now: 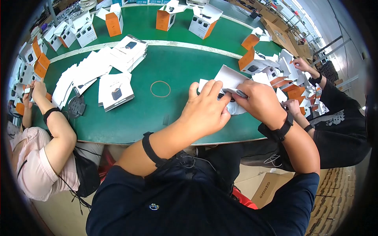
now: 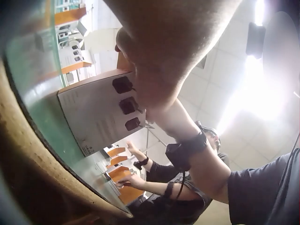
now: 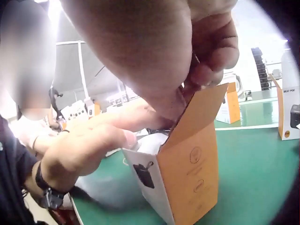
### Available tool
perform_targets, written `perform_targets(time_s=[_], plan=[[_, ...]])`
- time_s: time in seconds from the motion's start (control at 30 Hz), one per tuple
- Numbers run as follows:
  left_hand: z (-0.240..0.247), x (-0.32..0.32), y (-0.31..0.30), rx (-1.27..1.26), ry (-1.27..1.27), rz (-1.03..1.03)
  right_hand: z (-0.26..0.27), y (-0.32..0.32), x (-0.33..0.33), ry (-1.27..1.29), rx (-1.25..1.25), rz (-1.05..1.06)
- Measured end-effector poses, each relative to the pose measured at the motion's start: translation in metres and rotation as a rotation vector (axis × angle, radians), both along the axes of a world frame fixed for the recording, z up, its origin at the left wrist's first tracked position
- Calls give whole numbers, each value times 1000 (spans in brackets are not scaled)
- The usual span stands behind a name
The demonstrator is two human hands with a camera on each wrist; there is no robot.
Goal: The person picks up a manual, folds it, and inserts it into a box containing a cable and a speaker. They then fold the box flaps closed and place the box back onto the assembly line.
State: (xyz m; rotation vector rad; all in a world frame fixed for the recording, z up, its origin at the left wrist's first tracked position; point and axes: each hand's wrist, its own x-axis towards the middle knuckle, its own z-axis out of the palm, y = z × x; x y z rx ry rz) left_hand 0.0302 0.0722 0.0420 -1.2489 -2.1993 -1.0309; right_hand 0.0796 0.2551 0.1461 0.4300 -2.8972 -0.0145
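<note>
A white and orange box (image 3: 187, 173) stands on the green table with its top flaps raised; its printed white side (image 2: 101, 110) shows in the left wrist view. My left hand (image 1: 206, 108) is at the box's open top, its fingers over the near edge. My right hand (image 1: 258, 100) has its fingers curled at the opening, pinching a small pale piece (image 1: 239, 93), which might be a flap or something else. White content (image 3: 153, 143) shows inside the box. The fingers partly cover the opening.
Stacked printed booklets (image 1: 116, 92) lie left of the hands, beside a rubber band (image 1: 160, 89) and a dark round object (image 1: 76, 106). More open boxes (image 1: 202, 23) stand across the back. People work at both sides, with many boxes near the right one.
</note>
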Motion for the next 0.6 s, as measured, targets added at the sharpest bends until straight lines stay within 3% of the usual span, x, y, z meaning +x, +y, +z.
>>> perform_targets(time_s=[0.1,0.2,0.43,0.53,0.6], plan=[[4,1,0,-41,0,9,-3,-9,1,-17,145,-139],[5,0,-2,-78,0,15,0,-10,3,-106,109,-229],[6,0,-5,-71,6,-10,-4,-4,5,-165,20,-191],[2,-1,-6,-41,13,-40,2,6,3,-310,-11,-36],[3,-2,-7,-31,13,-35,-3,-1,5,-156,-278,-5]])
